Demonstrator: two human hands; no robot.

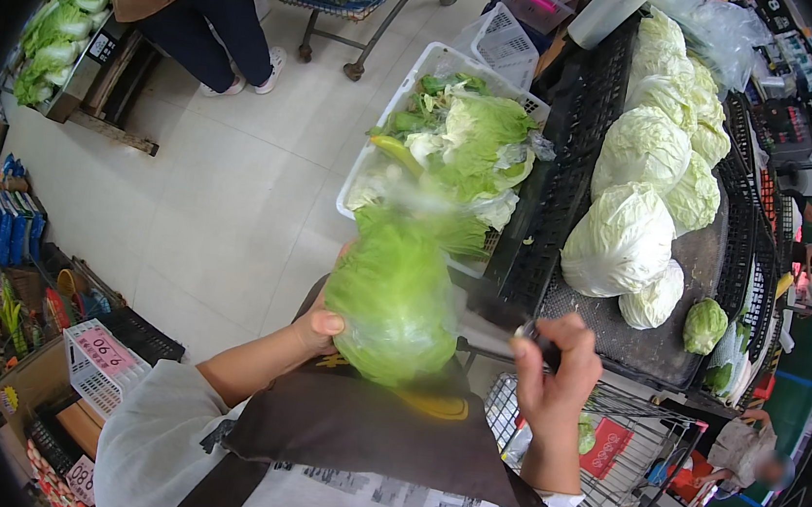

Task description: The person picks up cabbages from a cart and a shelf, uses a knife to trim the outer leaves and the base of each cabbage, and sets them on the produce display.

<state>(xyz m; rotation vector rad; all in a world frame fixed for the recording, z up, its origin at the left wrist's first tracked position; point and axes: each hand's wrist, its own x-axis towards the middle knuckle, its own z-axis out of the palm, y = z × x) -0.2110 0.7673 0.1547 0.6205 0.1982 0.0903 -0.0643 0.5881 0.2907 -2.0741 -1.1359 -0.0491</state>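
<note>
My left hand (316,327) grips a head of green leafy vegetable (394,304), perhaps lettuce or cabbage, in front of my apron (360,425). Its thumb shows at the near side, while the other fingers are mostly hidden by the leaves. My right hand (557,374) is shut on a knife by its dark handle, with the blurred blade (490,329) pointing left towards the head. Just beyond the head, a white plastic crate (347,193) holds loose green leaves (490,141) and a yellowish, long vegetable piece (395,151).
Napa cabbages (620,237) lie on a dark display stand (557,202) to the right, with a plastic bag roll (609,13) at its far end. A wire cart (618,486) stands below. Farther off are another cart (353,39) and a standing person (194,13).
</note>
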